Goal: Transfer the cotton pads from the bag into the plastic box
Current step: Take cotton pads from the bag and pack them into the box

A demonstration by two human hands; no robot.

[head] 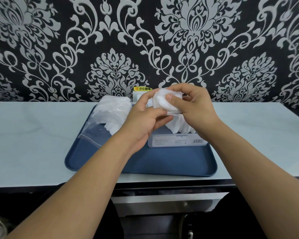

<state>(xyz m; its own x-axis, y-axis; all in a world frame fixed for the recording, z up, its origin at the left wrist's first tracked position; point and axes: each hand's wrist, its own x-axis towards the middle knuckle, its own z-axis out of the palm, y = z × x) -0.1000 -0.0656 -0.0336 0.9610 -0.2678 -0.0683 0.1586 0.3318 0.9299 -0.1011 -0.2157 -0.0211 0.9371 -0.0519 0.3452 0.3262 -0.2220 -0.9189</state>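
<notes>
A stack of white cotton pads (164, 102) is held between both hands above the clear plastic box (177, 141). My left hand (143, 119) grips the stack from the left and below. My right hand (195, 107) grips it from the right, thumb pressed on its front. The box stands on the right half of a blue tray (145, 163), and more white pads (179, 125) stick up out of its top. A clear zip bag (109, 118) with several pads inside lies on the tray's left half, its open mouth toward me.
The tray rests on a pale marble-look counter (33, 135) against a black-and-silver patterned wall. A white socket with a yellow warning sticker (142, 88) is behind the hands. Below the counter's front edge is a dark gap with a metal shelf (162, 202).
</notes>
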